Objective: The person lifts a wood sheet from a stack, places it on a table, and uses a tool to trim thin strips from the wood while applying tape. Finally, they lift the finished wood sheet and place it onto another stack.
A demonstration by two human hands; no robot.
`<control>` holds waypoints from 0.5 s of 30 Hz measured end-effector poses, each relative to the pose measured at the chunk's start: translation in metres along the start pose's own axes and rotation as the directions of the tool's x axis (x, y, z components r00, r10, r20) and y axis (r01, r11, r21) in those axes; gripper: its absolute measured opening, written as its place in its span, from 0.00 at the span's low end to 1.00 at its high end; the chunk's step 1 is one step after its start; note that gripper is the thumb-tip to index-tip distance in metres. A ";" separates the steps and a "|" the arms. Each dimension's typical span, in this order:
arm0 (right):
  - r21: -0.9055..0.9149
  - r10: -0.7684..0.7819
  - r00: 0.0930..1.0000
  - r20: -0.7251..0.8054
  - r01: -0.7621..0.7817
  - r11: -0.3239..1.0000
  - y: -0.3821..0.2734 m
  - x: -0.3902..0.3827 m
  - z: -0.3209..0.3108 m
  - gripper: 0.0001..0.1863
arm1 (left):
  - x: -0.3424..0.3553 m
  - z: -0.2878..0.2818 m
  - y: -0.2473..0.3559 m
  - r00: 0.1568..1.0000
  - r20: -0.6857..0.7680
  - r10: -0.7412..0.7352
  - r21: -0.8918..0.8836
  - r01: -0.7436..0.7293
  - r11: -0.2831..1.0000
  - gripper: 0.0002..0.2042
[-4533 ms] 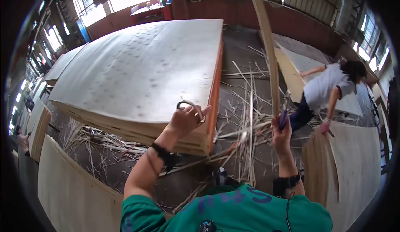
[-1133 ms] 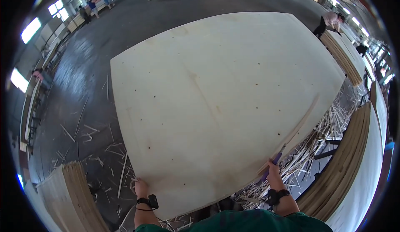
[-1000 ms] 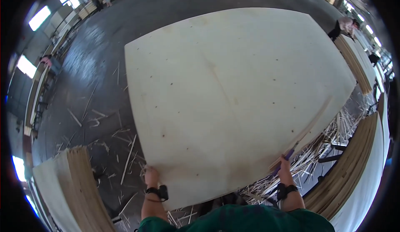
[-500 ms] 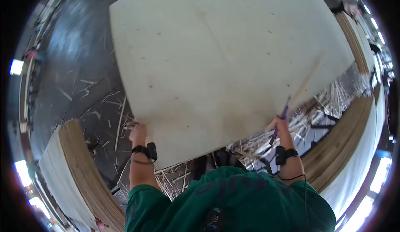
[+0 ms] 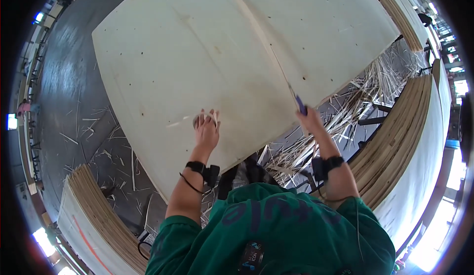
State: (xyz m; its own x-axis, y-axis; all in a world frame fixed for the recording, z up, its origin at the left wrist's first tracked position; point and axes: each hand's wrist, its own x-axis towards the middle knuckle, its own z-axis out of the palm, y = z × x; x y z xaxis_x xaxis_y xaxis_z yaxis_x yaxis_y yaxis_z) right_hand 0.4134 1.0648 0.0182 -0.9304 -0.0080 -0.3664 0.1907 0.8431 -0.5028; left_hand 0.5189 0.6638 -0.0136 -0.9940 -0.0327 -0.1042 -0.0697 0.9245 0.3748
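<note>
A large pale wood veneer sheet fills the middle of the view, marked by small dark spots and a long brownish streak. My right hand is closed round a purple-handled knife. Its thin blade points away from me, lying along a narrow dark line in the sheet. My left hand is over the near part of the sheet, fingers curled about a small pale piece. A light sliver shows beside those fingers, but what they hold is too small to name.
Thick sheet stacks stand at the near left, the right and the far right. Thin wood scraps heap up along the sheet's right side. More slivers litter the dark floor on the left.
My left hand has moved right, from the sheet's left edge onto its surface. My right hand with the knife has moved left and away from me, over the sheet. The view has shifted.
</note>
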 end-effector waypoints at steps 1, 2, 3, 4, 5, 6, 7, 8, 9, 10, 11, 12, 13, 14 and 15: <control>-0.091 -0.078 0.995 -0.065 0.072 0.993 -0.014 0.031 -0.022 0.23 | 0.027 -0.003 0.006 0.999 -0.025 0.034 0.034 -0.033 0.999 0.21; -0.185 -0.160 0.980 -0.122 0.136 0.973 -0.026 0.063 -0.043 0.23 | 0.057 -0.005 0.011 0.996 -0.049 0.069 0.069 -0.066 0.995 0.21; -0.256 -0.209 0.958 -0.198 0.156 0.954 -0.040 0.096 -0.062 0.24 | 0.089 -0.008 0.015 0.996 -0.053 0.073 0.076 -0.069 0.995 0.21; -0.324 -0.258 0.931 -0.258 0.169 0.931 -0.056 0.114 -0.073 0.26 | 0.117 -0.009 0.015 0.993 -0.079 0.088 0.096 -0.081 0.992 0.22; -0.316 -0.256 0.932 -0.256 0.170 0.934 -0.067 0.122 -0.082 0.26 | 0.139 -0.009 0.017 0.989 -0.105 0.105 0.116 -0.093 0.989 0.22; -0.189 -0.315 0.910 -0.270 0.270 0.944 -0.088 0.129 -0.091 0.27 | 0.158 0.001 0.016 0.989 -0.099 0.107 0.121 -0.095 0.988 0.22; -0.062 -0.376 0.878 -0.297 0.375 0.925 -0.110 0.142 -0.095 0.29 | 0.181 0.012 0.015 0.984 -0.131 0.124 0.081 -0.114 0.990 0.23; -0.061 -0.376 0.878 -0.294 0.376 0.925 -0.126 0.144 -0.085 0.29 | 0.201 0.020 0.012 0.978 -0.159 0.136 0.035 -0.132 0.991 0.24; 0.220 -0.221 0.958 -0.184 0.260 0.940 -0.139 0.127 -0.066 0.28 | 0.214 0.023 0.007 0.981 -0.150 0.125 0.031 -0.122 0.992 0.24; 0.467 -0.090 0.996 -0.025 0.091 0.880 -0.152 0.114 -0.047 0.28 | 0.226 0.026 -0.001 0.971 -0.173 0.164 0.032 -0.160 0.987 0.24; 0.303 -0.209 0.960 -0.185 0.258 0.917 -0.141 0.119 -0.019 0.28 | 0.249 0.027 0.004 0.953 -0.209 0.222 0.025 -0.221 0.975 0.25; 0.120 -0.344 0.888 -0.305 0.394 0.911 -0.134 0.129 0.015 0.28 | 0.267 0.027 0.000 0.933 -0.237 0.270 0.027 -0.272 0.962 0.25; 0.203 -0.259 0.950 -0.172 0.291 0.935 -0.139 0.135 0.033 0.28 | 0.289 0.025 -0.004 0.938 -0.209 0.277 0.044 -0.274 0.961 0.25; 0.246 -0.186 0.982 -0.033 0.188 0.951 -0.155 0.144 0.049 0.29 | 0.316 0.017 -0.014 0.955 -0.226 0.194 0.008 -0.197 0.980 0.25; 0.242 -0.240 0.971 -0.007 0.234 0.942 -0.174 0.165 0.064 0.29 | 0.340 0.009 -0.025 0.965 -0.239 0.108 -0.025 -0.117 0.993 0.24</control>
State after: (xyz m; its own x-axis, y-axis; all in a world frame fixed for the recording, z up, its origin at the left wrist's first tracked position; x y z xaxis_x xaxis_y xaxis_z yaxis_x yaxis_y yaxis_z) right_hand 0.2467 0.8825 -0.0055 -0.9512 -0.2062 -0.2298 0.0373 0.6621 -0.7485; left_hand 0.1838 0.6330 -0.0664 -0.9869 -0.0225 0.1597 0.0452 0.9121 0.4075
